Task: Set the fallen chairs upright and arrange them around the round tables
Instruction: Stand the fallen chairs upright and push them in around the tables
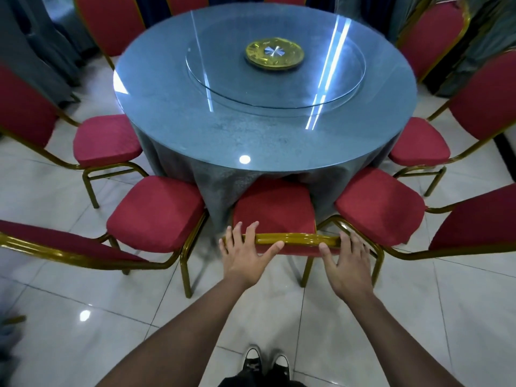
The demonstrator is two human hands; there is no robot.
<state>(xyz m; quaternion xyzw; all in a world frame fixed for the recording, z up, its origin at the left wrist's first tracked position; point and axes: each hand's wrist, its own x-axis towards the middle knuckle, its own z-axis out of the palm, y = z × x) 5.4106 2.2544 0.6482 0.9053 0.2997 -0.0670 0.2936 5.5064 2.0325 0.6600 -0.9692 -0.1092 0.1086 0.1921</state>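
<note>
A red-cushioned chair with a gold metal frame [275, 208] stands upright right in front of me, its seat tucked partly under the round table [195, 129] with the grey cloth and glass top. My left hand [245, 254] rests on the left end of the chair's gold top rail, fingers spread over it and thumb along the rail. My right hand [347, 261] lies on the rail's right end in the same loose way. Neither hand is wrapped tight around the rail.
Upright red chairs ring the table: two on the near left [156, 216] [107, 139], two on the near right [379, 205] [418, 143], others behind. A glass turntable with a gold hub [275, 53] tops the table. Glossy white tiled floor lies beneath; grey drapes hang behind.
</note>
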